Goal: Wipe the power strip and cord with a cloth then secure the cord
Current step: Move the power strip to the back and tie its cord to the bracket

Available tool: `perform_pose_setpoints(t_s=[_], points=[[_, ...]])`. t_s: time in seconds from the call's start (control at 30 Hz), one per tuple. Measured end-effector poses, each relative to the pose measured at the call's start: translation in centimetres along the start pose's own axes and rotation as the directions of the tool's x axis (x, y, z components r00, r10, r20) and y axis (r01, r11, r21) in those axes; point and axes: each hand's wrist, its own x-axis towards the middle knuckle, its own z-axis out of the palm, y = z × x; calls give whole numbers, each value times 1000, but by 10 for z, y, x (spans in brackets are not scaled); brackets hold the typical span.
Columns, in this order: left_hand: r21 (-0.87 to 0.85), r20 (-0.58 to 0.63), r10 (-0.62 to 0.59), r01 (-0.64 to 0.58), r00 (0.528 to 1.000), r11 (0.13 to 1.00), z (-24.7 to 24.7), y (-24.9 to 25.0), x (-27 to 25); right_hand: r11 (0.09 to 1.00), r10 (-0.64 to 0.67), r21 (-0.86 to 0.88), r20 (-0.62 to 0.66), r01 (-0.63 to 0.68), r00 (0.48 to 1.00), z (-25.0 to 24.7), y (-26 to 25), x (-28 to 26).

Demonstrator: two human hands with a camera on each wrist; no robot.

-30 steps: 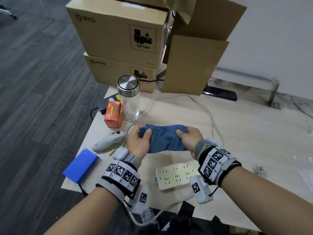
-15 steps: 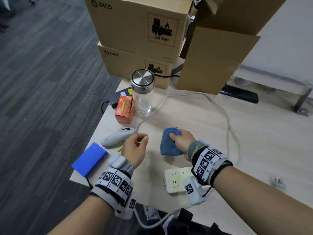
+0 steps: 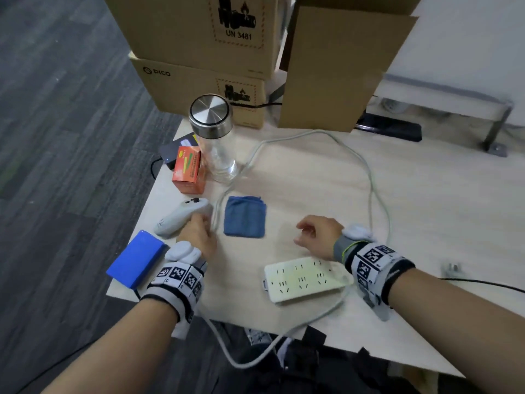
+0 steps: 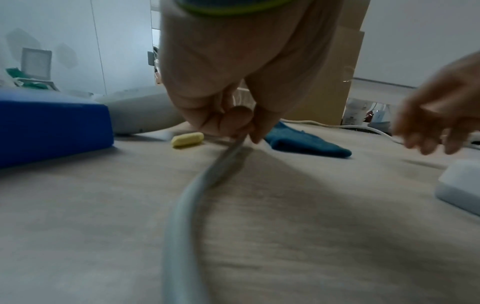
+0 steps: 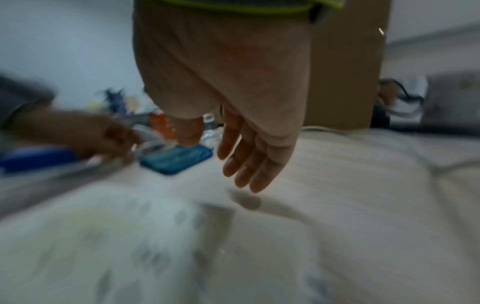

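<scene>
The power strip [image 3: 305, 278] lies flat on the table [image 3: 326, 194], near the front edge, with its sockets facing up. It is the landmark here. From its right end the cord [image 3: 372, 191] goes down over the table edge, comes back up on the left of the power strip, and then makes a wide loop behind it.

Just behind the power strip, a little to its right, the right hand [image 3: 318, 236] is above the table. Its fingers [image 5: 246, 164] are relaxed and almost straight, and it holds nothing. In the right wrist view, which is blurred, the fingertips are near the table but I cannot tell if they touch it.

To the left of the power strip and a little behind it, the left hand [image 3: 199, 237] pinches the cord between thumb and fingers [image 4: 228, 121], low at the table surface. A small yellow piece [image 4: 187, 139] lies just beside this hand.

Behind the power strip, between the two hands, the blue cloth [image 3: 245, 216] lies folded on the table, with no hand on it.

Left of the power strip, at the table corner, there is a blue flat box [image 3: 136, 263], and behind it a white controller [image 3: 181, 216].

Further behind are an orange carton [image 3: 189, 170] and a glass bottle [image 3: 216, 137] with a metal lid, upright. The cardboard boxes [image 3: 204, 52] stand the furthest away.
</scene>
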Motion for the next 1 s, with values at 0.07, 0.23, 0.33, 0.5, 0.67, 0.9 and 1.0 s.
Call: perform_pose_setpoints(t_s=[0.07, 0.23, 0.33, 0.5, 0.67, 0.9, 1.0], points=[[-18, -93, 68, -70, 993, 997, 1, 4, -4, 979, -70, -191, 41, 76, 997, -2, 21, -15], [-108, -51, 294, -298, 955, 949, 1, 51, -26, 953, -98, -296, -81, 70, 992, -14, 80, -48], [-168, 60, 450, -435, 891, 884, 9, 90, -40, 950, -112, -305, -134, 66, 985, -19, 114, -66], [-211, 282, 510, -466, 813, 859, 59, 133, -60, 921, -76, -389, -109, 27, 991, -24, 166, -92], [226, 520, 500, -676, 692, 701, 93, 150, -88, 909, 63, -409, -48, -78, 997, -22, 217, -105], [449, 463, 460, -648, 758, 615, 118, 174, -113, 971, -39, -240, -158, 0, 987, -30, 250, -99], [359, 334, 507, -604, 795, 711, 117, 192, -115, 971, -125, -230, -242, 68, 962, -42, 258, -100]])
